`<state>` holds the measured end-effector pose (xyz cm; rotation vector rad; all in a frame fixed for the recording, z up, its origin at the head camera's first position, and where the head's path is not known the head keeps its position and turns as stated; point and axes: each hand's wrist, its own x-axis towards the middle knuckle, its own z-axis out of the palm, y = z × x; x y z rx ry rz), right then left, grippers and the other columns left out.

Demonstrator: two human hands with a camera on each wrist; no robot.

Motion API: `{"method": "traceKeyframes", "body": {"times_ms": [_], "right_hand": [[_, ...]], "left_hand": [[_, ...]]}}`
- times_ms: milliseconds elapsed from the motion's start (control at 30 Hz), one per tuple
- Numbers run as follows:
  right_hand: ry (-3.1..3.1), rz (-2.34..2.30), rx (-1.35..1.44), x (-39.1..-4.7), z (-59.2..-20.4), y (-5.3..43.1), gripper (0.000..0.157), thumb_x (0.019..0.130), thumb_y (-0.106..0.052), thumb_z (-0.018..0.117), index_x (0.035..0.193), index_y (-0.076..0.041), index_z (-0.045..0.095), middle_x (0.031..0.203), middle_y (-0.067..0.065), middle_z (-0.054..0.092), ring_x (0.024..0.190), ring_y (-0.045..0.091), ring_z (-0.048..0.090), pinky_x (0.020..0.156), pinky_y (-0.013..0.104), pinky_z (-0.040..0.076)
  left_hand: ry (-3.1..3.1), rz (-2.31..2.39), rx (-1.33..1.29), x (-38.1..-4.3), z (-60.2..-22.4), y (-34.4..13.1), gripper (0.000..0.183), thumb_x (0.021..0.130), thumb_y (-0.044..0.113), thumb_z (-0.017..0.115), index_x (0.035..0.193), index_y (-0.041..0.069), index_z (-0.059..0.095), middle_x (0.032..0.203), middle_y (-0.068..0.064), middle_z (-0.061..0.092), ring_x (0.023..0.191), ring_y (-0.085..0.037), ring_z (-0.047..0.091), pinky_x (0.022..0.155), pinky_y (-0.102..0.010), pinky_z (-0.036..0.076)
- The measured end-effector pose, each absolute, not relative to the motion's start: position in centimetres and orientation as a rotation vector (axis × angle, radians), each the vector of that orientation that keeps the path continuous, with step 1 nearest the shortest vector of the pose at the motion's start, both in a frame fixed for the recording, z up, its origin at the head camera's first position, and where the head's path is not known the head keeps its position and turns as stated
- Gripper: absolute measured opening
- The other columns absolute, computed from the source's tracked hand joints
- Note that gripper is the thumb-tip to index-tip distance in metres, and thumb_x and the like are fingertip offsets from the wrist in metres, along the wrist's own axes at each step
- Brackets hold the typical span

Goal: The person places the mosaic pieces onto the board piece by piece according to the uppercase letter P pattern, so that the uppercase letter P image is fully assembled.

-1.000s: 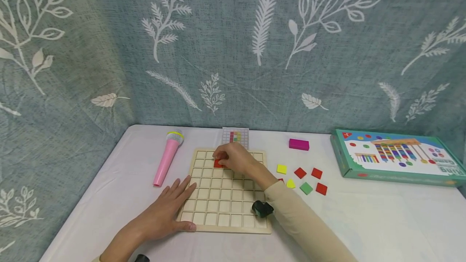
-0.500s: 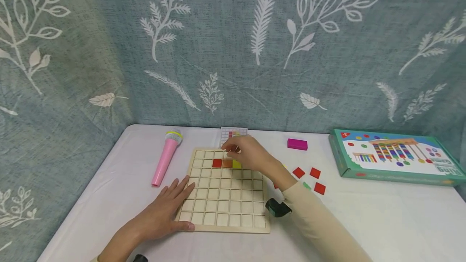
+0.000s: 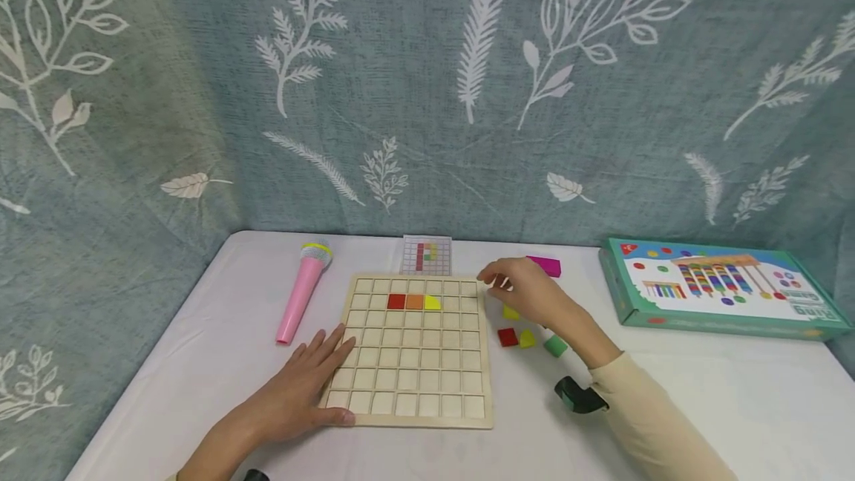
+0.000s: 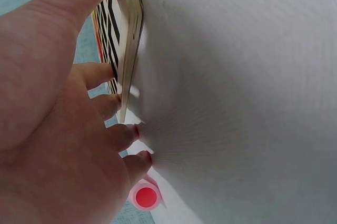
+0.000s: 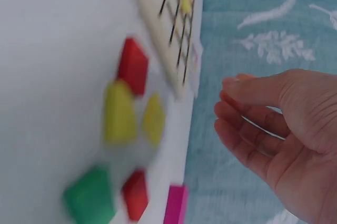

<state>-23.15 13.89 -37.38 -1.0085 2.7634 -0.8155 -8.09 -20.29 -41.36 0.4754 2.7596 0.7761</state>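
A wooden grid board [image 3: 407, 358] lies flat on the white cloth. My left hand [image 3: 300, 384] rests spread along its left edge, the thumb at the lower corner; in the left wrist view several fingertips touch the rim. Side by side in one upper row sit a red tile [image 3: 396, 301], an orange tile [image 3: 415, 302] and a yellow rounded tile [image 3: 433, 303]. Off the board's upper right corner hovers my right hand [image 3: 528, 292], fingers loosely bent with nothing between them. Beneath it lie a yellow tile [image 3: 510, 312], another red tile [image 3: 508, 337], a yellow rounded piece [image 3: 527, 338] and a green tile [image 3: 556, 346].
Behind the board lies a pattern card [image 3: 426, 255] with a coloured grid. A pink toy microphone [image 3: 303, 295] is to the left. At the back right are a magenta block [image 3: 546, 266], partly behind the right hand, and a green toy box [image 3: 728, 284]. A leaf-patterned curtain [image 3: 414, 95] hangs behind.
My right hand has let go of the tiles on the board and moved right, off the board and over the loose pieces. The red, orange and yellow tiles now show uncovered. My left hand stays put.
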Motion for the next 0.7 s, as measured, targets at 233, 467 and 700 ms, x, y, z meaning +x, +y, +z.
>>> {"method": "traceKeyframes", "body": {"times_ms": [233,467,700], "right_hand": [[2.799,-0.836,-0.902,-22.5,-38.4,18.1,0.023,0.085,0.006,0.07,0.107,0.002,0.071,0.102,0.011,0.071,0.09,0.024,0.066,0.081,0.039,0.058],[2.83,-0.815,-0.836,-21.8,-38.7,21.4,0.025,0.085,0.004,0.071,0.11,0.002,0.07,0.103,0.011,0.071,0.094,0.027,0.066,0.082,0.042,0.058],[2.856,-0.745,-0.745,-21.4,-39.1,23.8,0.026,0.085,0.003,0.07,0.11,0.003,0.069,0.107,0.014,0.069,0.097,0.033,0.064,0.084,0.047,0.056]], "left_hand": [[2.743,0.779,0.461,-8.1,-41.3,-20.2,0.106,0.074,0.057,0.075,0.152,0.002,0.031,0.161,-0.02,0.017,0.145,-0.048,0.011,0.115,-0.063,0.012],[2.755,0.767,0.468,-8.0,-41.2,-20.3,0.105,0.074,0.058,0.075,0.152,0.002,0.031,0.161,-0.02,0.018,0.145,-0.048,0.011,0.114,-0.064,0.012],[2.753,0.795,0.503,-8.0,-41.3,-20.4,0.104,0.076,0.058,0.073,0.152,0.002,0.031,0.16,-0.021,0.018,0.145,-0.05,0.011,0.113,-0.065,0.012]]}}
